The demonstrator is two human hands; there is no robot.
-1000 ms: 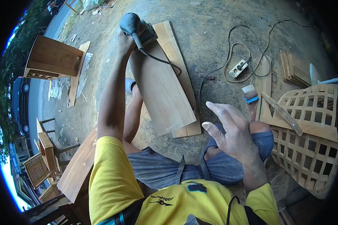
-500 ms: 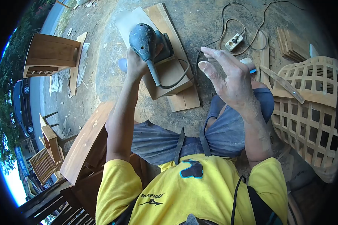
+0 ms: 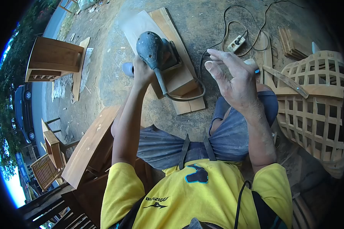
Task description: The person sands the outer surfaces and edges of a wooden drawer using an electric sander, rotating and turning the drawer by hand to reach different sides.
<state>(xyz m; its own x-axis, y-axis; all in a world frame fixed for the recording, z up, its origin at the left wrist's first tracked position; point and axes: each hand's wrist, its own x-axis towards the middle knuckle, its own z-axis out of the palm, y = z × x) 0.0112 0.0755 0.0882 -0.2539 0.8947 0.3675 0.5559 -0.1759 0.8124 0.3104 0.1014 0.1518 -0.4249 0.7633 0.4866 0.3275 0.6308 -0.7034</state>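
At 6 o'clock, nearest, a yellow knit shirt [image 3: 160,191] gives way to creased, dust-dulled blue shorts [image 3: 162,147]. At 8 o'clock a long, flat brown plank [image 3: 90,145] with pale smudges slants past the elbow. Beyond the knees, between 11 and 12 o'clock, sits the power sander [image 3: 151,47], its rounded blue-grey shell speckled with dust, above a smooth, pale wooden workpiece [image 3: 135,24]; a grained board [image 3: 189,105] lies beneath that. The left hand [image 3: 141,70] is clamped on the sander's body, most of its fingers hidden, with the forearm stretched forward toward 12. The sander's thick cord [image 3: 179,99] bends round in a loop at 1 o'clock. At 2 o'clock the right hand [image 3: 235,78], powdery with dust, is raised in the air, elbow bent, thumb well apart from the loosely curved fingers, fingertips pointing to 11. At 3 o'clock stands a curved wooden lattice [image 3: 309,110] of square openings. Farther off, between 1 and 2, a white power strip [image 3: 236,44] rests on rough, stained concrete; at 10 is a boxy brown cabinet [image 3: 55,55], and at 9, farthest, a dark car [image 3: 25,110].
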